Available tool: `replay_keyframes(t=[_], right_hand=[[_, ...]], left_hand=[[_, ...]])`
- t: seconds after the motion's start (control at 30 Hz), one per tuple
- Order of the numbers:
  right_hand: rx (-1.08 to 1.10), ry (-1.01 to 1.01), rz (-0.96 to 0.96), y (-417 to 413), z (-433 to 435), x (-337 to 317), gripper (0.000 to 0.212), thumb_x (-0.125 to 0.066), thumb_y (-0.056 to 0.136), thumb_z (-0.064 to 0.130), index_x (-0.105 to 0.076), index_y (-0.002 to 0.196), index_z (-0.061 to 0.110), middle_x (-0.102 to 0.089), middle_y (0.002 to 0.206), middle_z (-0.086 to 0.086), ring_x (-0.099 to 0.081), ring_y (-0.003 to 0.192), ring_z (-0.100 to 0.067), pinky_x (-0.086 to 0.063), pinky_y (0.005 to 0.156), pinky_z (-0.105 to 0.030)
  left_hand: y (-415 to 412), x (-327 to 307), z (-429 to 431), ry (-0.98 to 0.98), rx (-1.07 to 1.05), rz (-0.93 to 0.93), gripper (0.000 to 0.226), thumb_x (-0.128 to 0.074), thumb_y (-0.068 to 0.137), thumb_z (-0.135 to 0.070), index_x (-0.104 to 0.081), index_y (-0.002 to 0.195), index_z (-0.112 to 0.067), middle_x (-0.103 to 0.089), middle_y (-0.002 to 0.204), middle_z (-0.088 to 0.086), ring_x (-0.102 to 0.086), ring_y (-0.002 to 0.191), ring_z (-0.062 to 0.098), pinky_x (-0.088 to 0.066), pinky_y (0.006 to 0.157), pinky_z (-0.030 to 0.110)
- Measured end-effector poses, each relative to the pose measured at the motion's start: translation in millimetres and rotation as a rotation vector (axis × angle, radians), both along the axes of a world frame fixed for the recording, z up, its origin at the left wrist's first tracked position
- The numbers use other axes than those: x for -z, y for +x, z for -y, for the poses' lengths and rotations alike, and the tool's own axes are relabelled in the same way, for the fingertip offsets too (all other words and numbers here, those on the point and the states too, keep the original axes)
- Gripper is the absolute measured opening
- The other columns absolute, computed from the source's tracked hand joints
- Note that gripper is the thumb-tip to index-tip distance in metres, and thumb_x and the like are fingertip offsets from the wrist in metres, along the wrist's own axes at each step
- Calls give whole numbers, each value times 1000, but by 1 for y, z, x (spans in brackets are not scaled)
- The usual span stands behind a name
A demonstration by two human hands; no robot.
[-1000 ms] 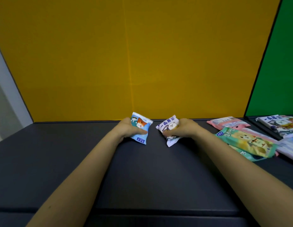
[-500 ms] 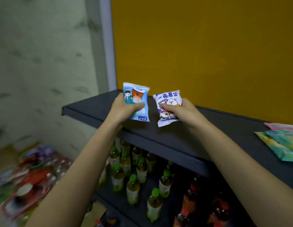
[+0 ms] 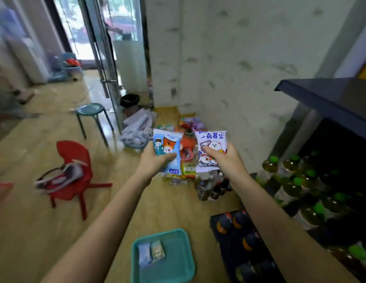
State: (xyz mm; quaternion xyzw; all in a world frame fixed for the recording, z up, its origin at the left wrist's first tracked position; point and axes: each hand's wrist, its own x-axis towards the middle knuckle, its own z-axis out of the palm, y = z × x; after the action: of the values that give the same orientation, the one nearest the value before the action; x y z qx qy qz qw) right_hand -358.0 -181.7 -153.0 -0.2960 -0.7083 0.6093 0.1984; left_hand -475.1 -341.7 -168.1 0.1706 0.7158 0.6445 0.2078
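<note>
Two packets stand upright, long axes vertical, the blue packet (image 3: 168,143) clasped in the left grip (image 3: 156,162) and the purple packet (image 3: 212,142) in the right grip (image 3: 225,162), with the tray (image 3: 178,254) on the floor (image 3: 45,231) below both, nearer the left grip.

Teal tray (image 3: 176,262), red chair (image 3: 72,154), round stool (image 3: 89,109), green-capped bottles (image 3: 270,166).

"一夜暴富" — printed atop the white-purple snack packet (image 3: 213,139)
</note>
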Motion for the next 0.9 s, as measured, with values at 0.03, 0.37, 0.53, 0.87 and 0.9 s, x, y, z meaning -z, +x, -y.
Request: replay_keyframes(t=[0.03, 0.37, 0.53, 0.87, 0.9], right_hand=[[-28, -22, 26, -17, 14, 18, 30, -72, 78, 29, -58, 101, 16, -70, 98, -3, -68, 84, -15, -56, 73, -27], [-217, -142, 247, -119, 90, 289, 24, -70, 82, 21, -52, 97, 19, -66, 99, -5, -66, 82, -15, -58, 71, -35], [-241, -203, 366, -136, 116, 488, 33, -68, 84, 21, -48, 109, 13, -64, 106, -10, -66, 91, -25, -56, 83, -46], [-220, -166, 541, -148, 124, 836, 16, -56, 87, 14, -45, 99, 12, -57, 83, -3, -60, 79, -25, -50, 75, -40], [-213, -154, 564, -148, 123, 858, 15, -54, 88, 14, -45, 100, 10, -55, 82, -3, -57, 78, -25, -47, 72, -37]], left_hand=[[-12, 16, 17, -12, -18, 20, 30, -71, 78, -2, -55, 102, -9, -69, 94, 6, -69, 75, 13, -59, 66, 29], [-91, 267, 112, -200, -165, 287, 24, -61, 86, -1, -49, 104, -11, -63, 90, 4, -62, 69, 11, -53, 52, 17], [-98, 463, 134, -279, -143, 394, 20, -55, 91, -7, -48, 107, -16, -64, 93, 4, -62, 72, 14, -53, 62, 24], [-109, 825, 137, -401, -120, 446, 15, -60, 88, -7, -57, 103, -11, -68, 99, 14, -64, 79, 24, -55, 75, 41], [-111, 853, 136, -430, -125, 455, 19, -63, 86, -10, -58, 104, -8, -68, 104, 19, -64, 84, 27, -55, 80, 45]])
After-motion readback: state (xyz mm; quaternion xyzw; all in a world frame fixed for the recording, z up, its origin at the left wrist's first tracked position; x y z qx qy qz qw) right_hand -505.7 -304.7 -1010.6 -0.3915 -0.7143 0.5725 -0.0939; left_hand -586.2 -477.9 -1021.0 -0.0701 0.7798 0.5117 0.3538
